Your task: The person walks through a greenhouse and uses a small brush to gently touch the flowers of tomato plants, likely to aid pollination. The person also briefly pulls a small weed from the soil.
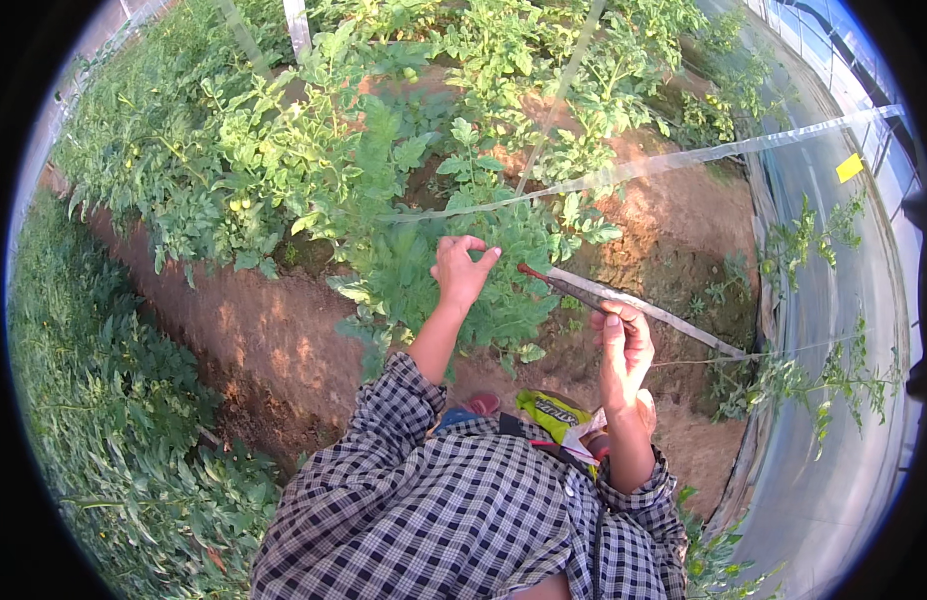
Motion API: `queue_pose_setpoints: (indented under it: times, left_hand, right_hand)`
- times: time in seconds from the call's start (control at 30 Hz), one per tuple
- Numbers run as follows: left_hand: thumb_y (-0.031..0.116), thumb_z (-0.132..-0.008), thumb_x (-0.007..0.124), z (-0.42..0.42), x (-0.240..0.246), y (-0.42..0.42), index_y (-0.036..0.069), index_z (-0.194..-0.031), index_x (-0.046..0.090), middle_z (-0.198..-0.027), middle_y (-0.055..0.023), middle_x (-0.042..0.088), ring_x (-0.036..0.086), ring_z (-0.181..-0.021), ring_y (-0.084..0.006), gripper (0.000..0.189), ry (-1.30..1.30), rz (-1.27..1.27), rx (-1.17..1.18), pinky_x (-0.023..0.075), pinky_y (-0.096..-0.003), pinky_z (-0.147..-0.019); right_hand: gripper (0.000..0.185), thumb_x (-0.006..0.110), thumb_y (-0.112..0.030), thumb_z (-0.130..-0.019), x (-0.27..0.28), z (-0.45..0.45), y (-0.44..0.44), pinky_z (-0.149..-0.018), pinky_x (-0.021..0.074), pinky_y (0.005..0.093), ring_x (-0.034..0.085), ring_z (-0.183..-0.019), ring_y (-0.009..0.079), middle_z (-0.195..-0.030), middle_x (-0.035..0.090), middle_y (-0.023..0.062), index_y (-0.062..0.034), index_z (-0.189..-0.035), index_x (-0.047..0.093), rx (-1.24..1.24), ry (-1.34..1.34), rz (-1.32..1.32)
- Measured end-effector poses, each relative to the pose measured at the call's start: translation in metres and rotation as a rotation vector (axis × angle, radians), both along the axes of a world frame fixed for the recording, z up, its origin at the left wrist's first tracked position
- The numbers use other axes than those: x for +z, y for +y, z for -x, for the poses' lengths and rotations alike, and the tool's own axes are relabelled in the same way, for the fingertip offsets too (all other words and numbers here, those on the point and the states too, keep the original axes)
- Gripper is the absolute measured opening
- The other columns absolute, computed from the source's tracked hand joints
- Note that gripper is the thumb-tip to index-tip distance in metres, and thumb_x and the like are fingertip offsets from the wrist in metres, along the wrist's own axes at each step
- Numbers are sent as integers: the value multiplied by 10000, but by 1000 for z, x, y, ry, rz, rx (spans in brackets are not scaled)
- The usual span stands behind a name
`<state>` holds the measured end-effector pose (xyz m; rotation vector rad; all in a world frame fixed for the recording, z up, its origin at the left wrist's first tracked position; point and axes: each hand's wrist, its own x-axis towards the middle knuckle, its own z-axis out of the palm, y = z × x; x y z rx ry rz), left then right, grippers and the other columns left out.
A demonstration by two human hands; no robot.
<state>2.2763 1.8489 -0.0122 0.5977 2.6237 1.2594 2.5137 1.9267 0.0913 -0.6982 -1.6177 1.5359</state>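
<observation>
My left hand (pixel 461 271) is over the leafy top of a tomato plant (pixel 501 300), its thumb and index finger bent towards each other; whether something thin is between them cannot be made out. To its right, my right hand (pixel 625 349) grips a slim dark tool (pixel 576 291) with a reddish tip that points up and left towards the plant. A narrow pale strip (pixel 651 309) runs behind the tool, down to the right. Above both hands, a translucent plastic strip (pixel 621 172) crosses the foliage. A green-yellow printed bag (pixel 555 412) hangs at my waist, partly hidden by the shirt.
Tomato plants with green fruit (pixel 240 204) stand ahead, and dense foliage (pixel 118 390) fills the left. Bare soil (pixel 261 345) lies between the rows. On the right rises a plastic film wall (pixel 823 300) with a yellow card (pixel 849 168) near it. A thin string (pixel 703 361) runs towards the wall.
</observation>
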Motion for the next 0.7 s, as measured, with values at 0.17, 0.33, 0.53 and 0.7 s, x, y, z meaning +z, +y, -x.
queue_pose_setpoints:
  times: [0.17, 0.33, 0.53, 0.7]
  left_hand:
    - [374, -737, 777, 9, -5, -30, 147, -851, 673, -1046, -52, 568, 529, -1059, -256, 275, -54, -30, 41, 370, -453, -868]
    - [347, -753, 770, 18, 0, -48, 135, -843, 685, -998, -48, 576, 530, -1036, -247, 246, -29, -108, 26, 354, -446, -869]
    - [248, -729, 807, 44, -12, -72, 82, -844, 703, -916, -48, 585, 561, -844, -194, 227, -102, -396, 6, 452, -355, -771]
    - [170, -713, 817, 47, -19, -80, 63, -825, 698, -895, -49, 588, 565, -804, -178, 195, -83, -471, 50, 476, -318, -730]
  right_hand:
    - [145, 546, -90, -967, -15, 47, -25, -795, 518, 269, 647, -894, 127, -1019, 651, 64, -19, -1074, 615, 57, -134, -47]
    - [161, 552, -87, -957, -16, 66, -38, -759, 530, 277, 667, -882, 156, -1006, 666, 100, -25, -1090, 619, 95, -234, -206]
    - [170, 566, -61, -932, -5, 105, -62, -715, 530, 289, 659, -860, 198, -982, 662, 114, -35, -1089, 625, 135, -256, -438]
    - [174, 569, -35, -912, 2, 122, -70, -691, 525, 300, 641, -839, 214, -965, 656, 116, -39, -1076, 628, 205, -321, -540]
